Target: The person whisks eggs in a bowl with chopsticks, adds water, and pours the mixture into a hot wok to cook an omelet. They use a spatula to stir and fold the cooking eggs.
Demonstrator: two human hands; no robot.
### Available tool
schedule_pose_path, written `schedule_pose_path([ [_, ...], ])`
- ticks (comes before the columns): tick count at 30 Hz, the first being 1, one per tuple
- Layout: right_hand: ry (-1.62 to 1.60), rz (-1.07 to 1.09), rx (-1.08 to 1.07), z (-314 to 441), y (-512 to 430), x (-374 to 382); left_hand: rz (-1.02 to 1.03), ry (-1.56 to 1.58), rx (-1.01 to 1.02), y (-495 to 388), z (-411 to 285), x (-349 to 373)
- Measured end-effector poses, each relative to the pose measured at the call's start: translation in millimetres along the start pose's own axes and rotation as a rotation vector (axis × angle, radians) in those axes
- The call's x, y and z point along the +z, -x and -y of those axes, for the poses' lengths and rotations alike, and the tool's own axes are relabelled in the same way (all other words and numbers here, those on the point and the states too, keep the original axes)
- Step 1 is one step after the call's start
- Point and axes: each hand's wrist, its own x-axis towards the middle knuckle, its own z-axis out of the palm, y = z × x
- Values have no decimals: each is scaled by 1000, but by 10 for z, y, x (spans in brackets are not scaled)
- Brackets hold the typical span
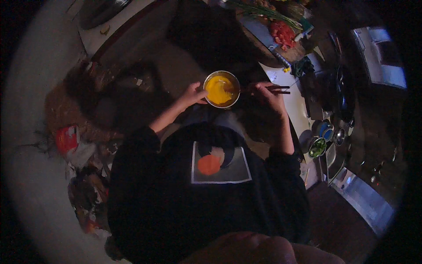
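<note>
My left hand [195,94] grips the rim of a round metal bowl [238,95] from its left side, thumb over the edge. Yellow beaten egg [218,89] lies inside, streaked with a swirl. In my right hand [267,93] is a pair of dark chopsticks [280,89]. Their back ends stick out to the right of the hand, and their front ends point left to the bowl, where they are hard to make out in the dim light. The bowl is held in front of my body, above the dark floor.
At the upper right, a round cutting board [296,52] carries chopped red tomato [283,34], a wide-bladed knife [258,31] and green stalks [280,15]. A bowl of chopped greens [317,147] stands on the white counter [296,105] to my right. Left, a red package [67,138] lies among clutter.
</note>
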Motion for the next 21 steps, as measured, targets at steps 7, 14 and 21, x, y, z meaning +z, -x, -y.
schedule_pose_path([
  [7, -54, 330, -103, 196, -374, 646, -98, 208, -72, 398, 32, -578],
  [14, -8, 272, -100, 482, -802, 1097, -116, 317, -26, 519, 7, -1037],
  [21, -88, 307, -44, 727, -1320, 1446, -48, 388, 81, 273, 77, -1537],
])
